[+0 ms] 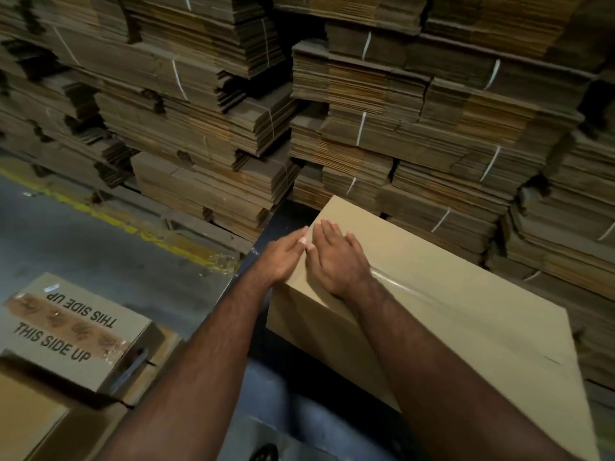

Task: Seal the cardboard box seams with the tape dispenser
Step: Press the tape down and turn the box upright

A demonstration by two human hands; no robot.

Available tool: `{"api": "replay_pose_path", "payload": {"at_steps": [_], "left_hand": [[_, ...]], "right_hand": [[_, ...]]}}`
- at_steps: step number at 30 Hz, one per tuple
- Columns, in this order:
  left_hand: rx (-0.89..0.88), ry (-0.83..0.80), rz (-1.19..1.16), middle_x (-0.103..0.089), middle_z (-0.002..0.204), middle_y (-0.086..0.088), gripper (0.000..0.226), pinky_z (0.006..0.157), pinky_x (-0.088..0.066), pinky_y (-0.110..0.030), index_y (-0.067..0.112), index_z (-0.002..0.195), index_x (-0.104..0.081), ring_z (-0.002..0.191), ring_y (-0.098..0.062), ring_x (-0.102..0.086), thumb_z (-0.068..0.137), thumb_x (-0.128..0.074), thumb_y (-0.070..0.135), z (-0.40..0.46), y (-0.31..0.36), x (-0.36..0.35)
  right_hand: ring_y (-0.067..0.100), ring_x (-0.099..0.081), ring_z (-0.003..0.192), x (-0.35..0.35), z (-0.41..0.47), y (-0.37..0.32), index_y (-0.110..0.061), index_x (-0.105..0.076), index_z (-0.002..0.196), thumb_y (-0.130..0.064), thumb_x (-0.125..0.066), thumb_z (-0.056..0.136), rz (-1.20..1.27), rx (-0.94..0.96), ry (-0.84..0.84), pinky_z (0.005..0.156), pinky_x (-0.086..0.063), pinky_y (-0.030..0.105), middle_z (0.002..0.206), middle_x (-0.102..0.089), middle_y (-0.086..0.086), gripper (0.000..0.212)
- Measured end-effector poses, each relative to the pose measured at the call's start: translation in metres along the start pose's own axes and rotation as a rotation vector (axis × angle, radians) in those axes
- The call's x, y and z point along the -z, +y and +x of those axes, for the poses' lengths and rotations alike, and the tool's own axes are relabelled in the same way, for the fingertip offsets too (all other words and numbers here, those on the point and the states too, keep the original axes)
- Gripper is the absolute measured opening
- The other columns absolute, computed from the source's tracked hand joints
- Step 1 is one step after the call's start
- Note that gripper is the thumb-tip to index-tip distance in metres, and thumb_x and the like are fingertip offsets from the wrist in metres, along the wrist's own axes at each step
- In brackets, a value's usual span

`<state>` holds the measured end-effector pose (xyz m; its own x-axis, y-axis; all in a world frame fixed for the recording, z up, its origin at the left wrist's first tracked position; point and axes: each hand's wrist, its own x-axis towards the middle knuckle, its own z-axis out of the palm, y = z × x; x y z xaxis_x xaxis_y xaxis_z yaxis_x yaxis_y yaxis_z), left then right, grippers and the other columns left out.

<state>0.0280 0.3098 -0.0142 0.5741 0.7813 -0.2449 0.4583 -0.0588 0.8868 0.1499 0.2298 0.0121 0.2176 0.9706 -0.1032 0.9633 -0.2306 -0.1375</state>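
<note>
- Cardboard box (466, 314), plain brown and closed, sits in front of the person at the right of the view, its top face turned up toward the camera.
- Clear tape (404, 283) runs as a glossy strip along the middle of the box top, from under the right wrist toward the right.
- Left hand (283, 257) lies flat with straight fingers against the upper left edge of the box, where the top meets the end face; it grasps nothing.
- Right hand (336, 257) lies palm down on the box top just beside the left hand, fingers straight and spread, pressing on the line of the tape; it grasps nothing either.
- The two thumbs nearly touch over the box edge.
- Both forearms are bare and reach in from the bottom of the view.
- A smaller box (70, 331) printed "THIS SIDE UP" stands at the lower left, well apart from the hands, its top seam covered by crinkled tape.
- Bundles of flat cardboard (416, 104), tied with white straps, are stacked high behind the box across the whole background.
- A grey floor (83, 247) with a worn yellow line (173, 242) shows at the left.
</note>
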Motion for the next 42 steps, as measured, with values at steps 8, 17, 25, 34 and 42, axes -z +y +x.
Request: {"api": "replay_pose_path", "payload": {"at_steps": [8, 17, 25, 34, 42], "left_hand": [[-0.087, 0.11, 0.266, -0.058, 0.128, -0.007, 0.043, 0.078, -0.042, -0.034, 0.029, 0.147, -0.042, 0.101, -0.013, -0.05, 0.106, -0.037, 0.04, 0.011, 0.007, -0.008], [-0.315, 0.581, 0.598, -0.056, 0.135, -0.009, 0.047, 0.102, -0.037, -0.053, 0.015, 0.137, -0.049, 0.123, -0.03, -0.05, 0.093, -0.057, 0.03, -0.019, 0.054, -0.049], [-0.154, 0.4, 0.024, -0.034, 0.143, -0.015, 0.076, 0.102, -0.046, -0.054, 0.003, 0.137, -0.038, 0.126, -0.035, -0.045, 0.077, -0.08, 0.025, -0.152, 0.049, -0.196], [0.1, 0.339, -0.26, -0.055, 0.136, -0.007, 0.079, 0.104, -0.047, -0.041, 0.012, 0.146, -0.035, 0.118, -0.024, -0.056, 0.082, -0.08, 0.023, -0.129, 0.087, -0.196], [0.029, 0.145, -0.008, -0.055, 0.123, 0.004, 0.056, 0.089, -0.043, -0.032, 0.014, 0.136, -0.051, 0.109, -0.014, -0.053, 0.087, -0.075, 0.024, -0.059, 0.124, -0.176]], "right_hand": [[0.017, -0.012, 0.15, -0.004, -0.064, 0.037, -0.014, -0.013, 0.156, -0.058, -0.007, 0.099, -0.007, -0.042, -0.006, 0.121, -0.004, 0.048, 0.163, -0.014, 0.003, 0.072], [0.016, -0.019, 0.148, 0.015, -0.149, 0.133, -0.024, -0.02, 0.155, -0.06, -0.012, 0.098, 0.019, -0.225, 0.094, 0.119, -0.012, 0.049, 0.161, -0.024, -0.001, 0.068], [0.033, -0.025, 0.144, 0.048, -0.166, 0.26, -0.014, -0.02, 0.154, -0.067, -0.046, 0.087, 0.041, -0.666, 0.095, 0.113, -0.027, 0.052, 0.16, -0.022, 0.012, 0.088], [0.035, -0.04, 0.129, 0.044, -0.174, 0.273, -0.014, -0.046, 0.135, -0.074, -0.047, 0.079, 0.073, -0.67, 0.124, 0.103, -0.03, 0.055, 0.142, -0.046, 0.016, 0.082], [0.03, -0.052, 0.11, 0.031, -0.217, 0.262, -0.015, -0.042, 0.132, -0.055, -0.061, 0.082, 0.253, -0.719, 0.167, 0.078, -0.044, 0.04, 0.128, -0.049, 0.012, 0.067]]}}
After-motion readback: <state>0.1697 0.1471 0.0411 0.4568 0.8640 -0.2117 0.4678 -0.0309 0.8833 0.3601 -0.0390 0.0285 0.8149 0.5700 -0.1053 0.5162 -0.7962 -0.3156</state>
